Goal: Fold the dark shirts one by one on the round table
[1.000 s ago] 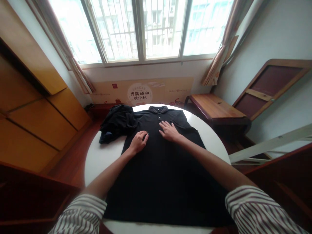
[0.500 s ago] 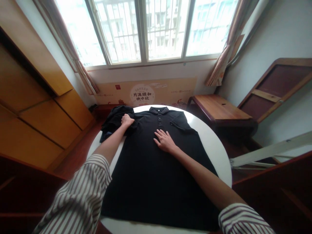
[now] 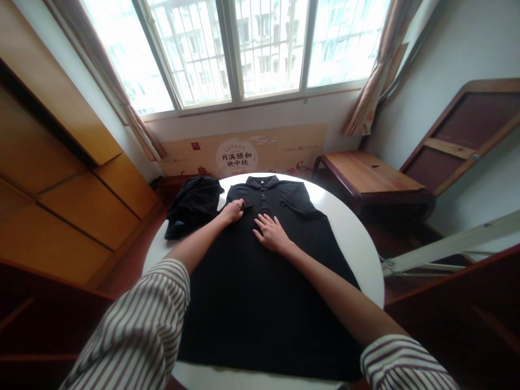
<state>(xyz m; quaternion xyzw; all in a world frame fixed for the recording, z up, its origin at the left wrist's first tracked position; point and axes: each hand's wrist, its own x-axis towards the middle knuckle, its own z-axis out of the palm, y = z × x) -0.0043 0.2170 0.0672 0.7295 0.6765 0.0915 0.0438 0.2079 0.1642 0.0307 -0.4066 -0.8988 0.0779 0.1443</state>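
A black short-sleeved polo shirt (image 3: 264, 303) lies spread on a round white table (image 3: 361, 238), collar toward the window and hem toward me. My left hand (image 3: 233, 211) is closed on the shirt's left sleeve, which is drawn in over the chest beside the button placket. My right hand (image 3: 271, 233) rests flat on the middle of the chest, fingers spread, just below the placket. The sleeve on the right is folded inward on the body. Left of the shirt sits a crumpled heap of black clothing (image 3: 193, 206), apart from my hands.
A low wooden table (image 3: 365, 173) stands at the back right, near a wood-framed panel (image 3: 455, 130) leaning on the wall. Yellow cabinets (image 3: 81, 216) line the left side. Beyond the round table are a printed banner (image 3: 292, 146) and a barred window (image 3: 268, 49).
My left hand has moved right and slightly toward me, bringing the left sleeve away from the clothing heap and in over the chest. My right hand stays on the shirt.
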